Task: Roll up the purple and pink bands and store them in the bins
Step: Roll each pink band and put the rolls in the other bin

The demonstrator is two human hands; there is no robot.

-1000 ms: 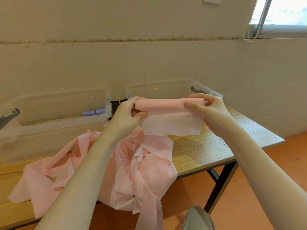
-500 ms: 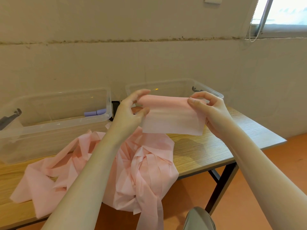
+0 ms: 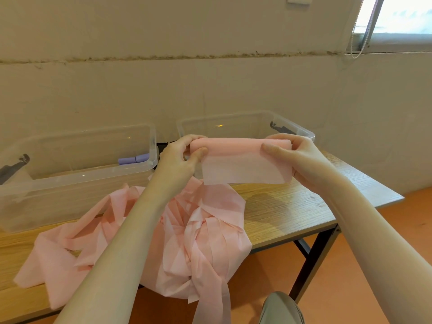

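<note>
Pink band [image 3: 205,232] heaped on the wooden table [image 3: 292,211], its free end part-rolled in the air above, two clear bins [image 3: 77,174] behind, left hand [image 3: 177,157] and right hand [image 3: 297,155] pinching the roll's ends, purple roll [image 3: 133,159] in the left bin.

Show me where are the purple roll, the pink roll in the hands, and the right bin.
purple roll [image 3: 133,158]: head view, middle of its side, inside the left bin.
pink roll [image 3: 233,144]: head view, middle of the rolled part.
right bin [image 3: 247,115]: head view, far rim.
</note>
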